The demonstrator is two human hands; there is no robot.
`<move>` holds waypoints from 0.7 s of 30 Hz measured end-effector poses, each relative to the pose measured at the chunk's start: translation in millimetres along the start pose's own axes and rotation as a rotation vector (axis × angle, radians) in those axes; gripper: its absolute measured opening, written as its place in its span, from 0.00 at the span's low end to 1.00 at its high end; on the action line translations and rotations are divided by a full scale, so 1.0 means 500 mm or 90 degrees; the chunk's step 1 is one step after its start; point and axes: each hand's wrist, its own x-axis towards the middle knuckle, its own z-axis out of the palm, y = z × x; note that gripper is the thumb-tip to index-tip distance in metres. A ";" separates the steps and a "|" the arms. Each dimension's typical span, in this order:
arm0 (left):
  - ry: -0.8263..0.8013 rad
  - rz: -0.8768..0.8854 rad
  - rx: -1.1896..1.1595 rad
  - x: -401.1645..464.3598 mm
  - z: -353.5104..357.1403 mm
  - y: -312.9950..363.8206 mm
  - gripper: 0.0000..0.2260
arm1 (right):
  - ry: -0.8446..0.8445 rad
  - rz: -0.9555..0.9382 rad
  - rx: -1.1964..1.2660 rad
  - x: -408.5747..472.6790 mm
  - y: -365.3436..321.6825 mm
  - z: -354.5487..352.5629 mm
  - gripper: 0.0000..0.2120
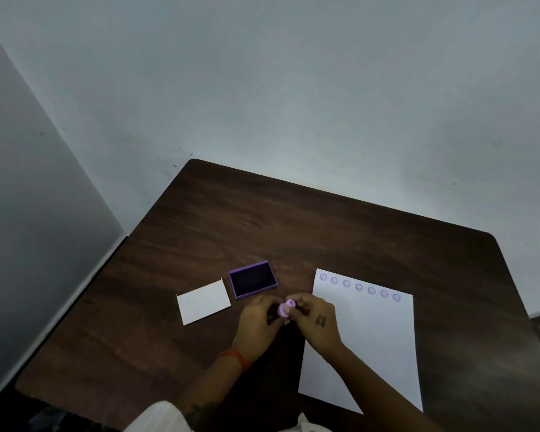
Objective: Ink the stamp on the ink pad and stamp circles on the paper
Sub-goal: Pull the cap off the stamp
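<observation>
Both the left hand and right hand grip the stamp between them, near the ink pad.

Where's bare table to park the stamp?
Free: the far half of the table beyond the ink pad, and left of the white card. Crowded: both hands, left hand and right hand, hold the stamp between pad and paper.

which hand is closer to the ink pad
Left. The left hand sits just below the ink pad; the right hand is farther right, over the paper's left edge.
</observation>
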 end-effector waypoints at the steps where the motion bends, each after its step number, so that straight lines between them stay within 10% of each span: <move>1: 0.010 -0.001 -0.027 -0.001 -0.004 0.001 0.10 | 0.001 0.014 0.013 0.003 -0.002 -0.002 0.07; 21: 0.027 -0.016 -0.062 0.004 -0.029 0.010 0.12 | -0.070 0.195 0.230 0.023 -0.026 -0.029 0.10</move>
